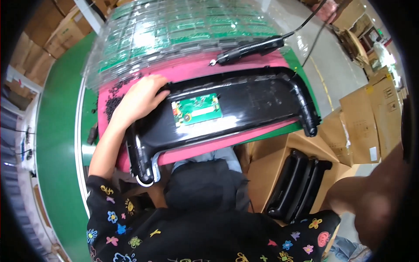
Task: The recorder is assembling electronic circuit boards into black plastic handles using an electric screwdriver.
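Note:
A long black plastic housing [257, 98], with an arm bent toward me at each end, lies on a pink mat [200, 147]. A small green circuit board [200, 109] sits inside it, left of its middle. My left hand [144, 97] lies over the housing's far left corner. Its fingertips and thumb close on the rim there; whether a small part is also between them I cannot tell. My right arm [371, 192] is raised at the right edge, and its hand is out of the picture. A black electric screwdriver [253, 50] lies beyond the housing, with its tip toward the left.
Clear plastic trays [174, 32] holding green boards are stacked at the back. Small black screws [112, 105] lie scattered left of the housing. A cardboard box [262, 183] at my right holds more black housings [293, 185]. A cable [305, 22] runs up from the screwdriver.

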A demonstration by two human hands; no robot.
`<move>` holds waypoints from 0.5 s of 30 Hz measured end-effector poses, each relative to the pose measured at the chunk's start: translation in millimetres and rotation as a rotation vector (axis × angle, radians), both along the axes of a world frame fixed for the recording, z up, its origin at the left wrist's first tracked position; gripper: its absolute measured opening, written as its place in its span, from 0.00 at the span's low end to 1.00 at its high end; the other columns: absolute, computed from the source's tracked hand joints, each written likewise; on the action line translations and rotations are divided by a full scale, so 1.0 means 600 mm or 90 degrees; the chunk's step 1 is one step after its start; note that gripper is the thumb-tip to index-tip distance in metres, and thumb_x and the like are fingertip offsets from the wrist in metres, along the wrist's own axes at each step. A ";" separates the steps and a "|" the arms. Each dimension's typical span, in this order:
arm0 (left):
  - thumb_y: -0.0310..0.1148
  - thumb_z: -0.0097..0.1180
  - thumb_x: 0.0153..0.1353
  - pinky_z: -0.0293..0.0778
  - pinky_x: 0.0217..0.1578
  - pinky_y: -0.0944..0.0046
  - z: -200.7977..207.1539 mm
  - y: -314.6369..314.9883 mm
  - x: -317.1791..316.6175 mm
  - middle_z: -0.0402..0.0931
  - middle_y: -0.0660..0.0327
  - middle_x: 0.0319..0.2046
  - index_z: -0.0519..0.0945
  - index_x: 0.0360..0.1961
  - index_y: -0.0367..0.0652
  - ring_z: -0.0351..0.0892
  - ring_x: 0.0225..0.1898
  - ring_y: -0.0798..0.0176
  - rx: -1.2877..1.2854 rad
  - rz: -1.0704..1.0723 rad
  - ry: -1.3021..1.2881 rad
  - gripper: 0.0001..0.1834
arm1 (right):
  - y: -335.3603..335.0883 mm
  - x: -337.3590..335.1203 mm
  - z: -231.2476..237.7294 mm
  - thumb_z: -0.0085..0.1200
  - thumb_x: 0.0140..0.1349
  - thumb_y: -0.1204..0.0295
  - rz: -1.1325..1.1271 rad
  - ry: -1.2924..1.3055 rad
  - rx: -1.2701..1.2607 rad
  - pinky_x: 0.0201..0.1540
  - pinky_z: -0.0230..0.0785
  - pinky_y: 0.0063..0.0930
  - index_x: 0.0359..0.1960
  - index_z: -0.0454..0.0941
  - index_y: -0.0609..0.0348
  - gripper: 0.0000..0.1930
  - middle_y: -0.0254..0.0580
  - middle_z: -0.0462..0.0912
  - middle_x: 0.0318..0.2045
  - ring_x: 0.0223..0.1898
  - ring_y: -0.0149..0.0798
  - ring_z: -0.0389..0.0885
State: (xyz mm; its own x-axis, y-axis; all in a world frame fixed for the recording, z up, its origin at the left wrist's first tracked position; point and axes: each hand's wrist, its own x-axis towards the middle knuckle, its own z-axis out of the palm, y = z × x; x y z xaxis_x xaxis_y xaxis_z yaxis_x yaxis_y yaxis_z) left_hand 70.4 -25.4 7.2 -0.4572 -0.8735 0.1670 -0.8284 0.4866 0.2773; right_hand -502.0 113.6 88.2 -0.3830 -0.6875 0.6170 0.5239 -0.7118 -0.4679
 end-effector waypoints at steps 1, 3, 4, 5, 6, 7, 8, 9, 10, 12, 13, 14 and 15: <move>0.31 0.57 0.57 0.72 0.46 0.50 0.014 0.006 -0.017 0.78 0.45 0.37 0.78 0.39 0.33 0.76 0.44 0.41 -0.012 -0.015 0.034 0.12 | 0.050 -0.015 0.026 0.50 0.60 0.75 0.008 0.027 -0.006 0.61 0.61 0.41 0.45 0.71 0.61 0.12 0.40 0.75 0.47 0.52 0.42 0.73; 0.31 0.57 0.54 0.73 0.37 0.49 0.035 0.017 -0.037 0.77 0.45 0.31 0.78 0.32 0.35 0.76 0.37 0.39 -0.020 -0.079 0.022 0.09 | 0.073 -0.039 0.039 0.51 0.60 0.74 0.025 0.059 -0.081 0.61 0.61 0.41 0.45 0.72 0.60 0.11 0.40 0.75 0.46 0.51 0.42 0.73; 0.30 0.57 0.53 0.70 0.33 0.48 0.042 0.033 -0.049 0.73 0.46 0.25 0.73 0.25 0.35 0.74 0.32 0.39 -0.003 -0.073 0.022 0.09 | 0.042 0.018 0.047 0.51 0.60 0.74 0.022 0.067 -0.126 0.61 0.61 0.41 0.45 0.72 0.59 0.11 0.39 0.75 0.46 0.51 0.42 0.73; 0.29 0.57 0.51 0.69 0.31 0.46 0.039 0.060 -0.051 0.72 0.48 0.23 0.73 0.21 0.39 0.75 0.30 0.42 0.050 -0.035 -0.008 0.07 | 0.040 0.039 0.052 0.51 0.60 0.74 0.019 0.086 -0.180 0.60 0.60 0.40 0.45 0.72 0.59 0.11 0.39 0.75 0.46 0.51 0.42 0.73; 0.28 0.57 0.49 0.71 0.31 0.47 0.066 0.119 -0.051 0.74 0.51 0.23 0.75 0.20 0.43 0.77 0.29 0.46 0.047 -0.003 -0.106 0.04 | 0.062 -0.003 0.054 0.51 0.60 0.74 0.010 0.085 -0.269 0.60 0.60 0.40 0.45 0.72 0.58 0.11 0.38 0.75 0.46 0.51 0.42 0.73; 0.29 0.58 0.47 0.75 0.35 0.50 0.018 0.124 -0.017 0.76 0.54 0.23 0.78 0.21 0.45 0.79 0.29 0.50 -0.042 -0.050 -0.149 0.02 | 0.088 -0.036 0.000 0.51 0.60 0.74 -0.039 0.075 -0.365 0.60 0.60 0.40 0.45 0.72 0.58 0.11 0.38 0.75 0.45 0.51 0.42 0.73; 0.37 0.58 0.52 0.76 0.37 0.50 -0.038 0.117 0.015 0.78 0.56 0.25 0.79 0.23 0.47 0.79 0.31 0.49 -0.072 -0.047 -0.020 0.07 | 0.092 -0.072 -0.061 0.51 0.60 0.74 -0.086 0.058 -0.452 0.60 0.60 0.40 0.44 0.72 0.57 0.10 0.37 0.75 0.45 0.50 0.42 0.73; 0.37 0.62 0.49 0.77 0.37 0.53 -0.010 0.106 0.003 0.79 0.57 0.27 0.83 0.29 0.48 0.80 0.30 0.50 0.036 -0.067 0.061 0.07 | 0.093 -0.058 -0.114 0.51 0.60 0.74 -0.151 0.048 -0.512 0.60 0.60 0.40 0.44 0.72 0.57 0.10 0.37 0.76 0.45 0.50 0.41 0.73; 0.35 0.63 0.48 0.78 0.36 0.54 0.035 0.101 0.013 0.80 0.57 0.28 0.84 0.32 0.49 0.81 0.29 0.50 -0.036 -0.048 0.061 0.09 | 0.064 -0.055 -0.134 0.51 0.61 0.74 -0.174 0.032 -0.552 0.59 0.60 0.39 0.44 0.72 0.56 0.10 0.37 0.76 0.45 0.50 0.41 0.72; 0.30 0.64 0.48 0.78 0.32 0.56 0.043 0.147 -0.034 0.81 0.56 0.30 0.85 0.38 0.47 0.82 0.29 0.51 -0.084 -0.023 0.105 0.13 | 0.099 -0.068 -0.049 0.51 0.61 0.73 -0.170 0.079 -0.498 0.59 0.60 0.39 0.44 0.72 0.55 0.10 0.36 0.76 0.44 0.50 0.41 0.72; 0.26 0.62 0.48 0.78 0.28 0.59 0.061 0.172 -0.038 0.81 0.56 0.30 0.84 0.38 0.45 0.82 0.29 0.52 -0.076 0.012 0.149 0.13 | 0.081 -0.029 -0.012 0.51 0.61 0.73 -0.159 0.092 -0.449 0.59 0.60 0.39 0.44 0.73 0.55 0.10 0.35 0.76 0.44 0.49 0.41 0.72; 0.21 0.61 0.45 0.77 0.26 0.60 0.067 0.177 -0.047 0.81 0.56 0.30 0.84 0.38 0.43 0.81 0.26 0.53 -0.149 -0.017 0.149 0.15 | 0.061 0.002 0.039 0.51 0.61 0.73 -0.163 0.131 -0.410 0.59 0.59 0.39 0.44 0.73 0.54 0.10 0.35 0.76 0.44 0.49 0.41 0.72; 0.20 0.61 0.41 0.75 0.23 0.62 0.086 0.184 -0.043 0.80 0.56 0.28 0.84 0.37 0.41 0.79 0.24 0.53 -0.202 -0.031 0.161 0.17 | 0.048 0.044 0.089 0.51 0.61 0.73 -0.167 0.168 -0.357 0.58 0.59 0.39 0.43 0.73 0.53 0.09 0.35 0.76 0.44 0.49 0.41 0.72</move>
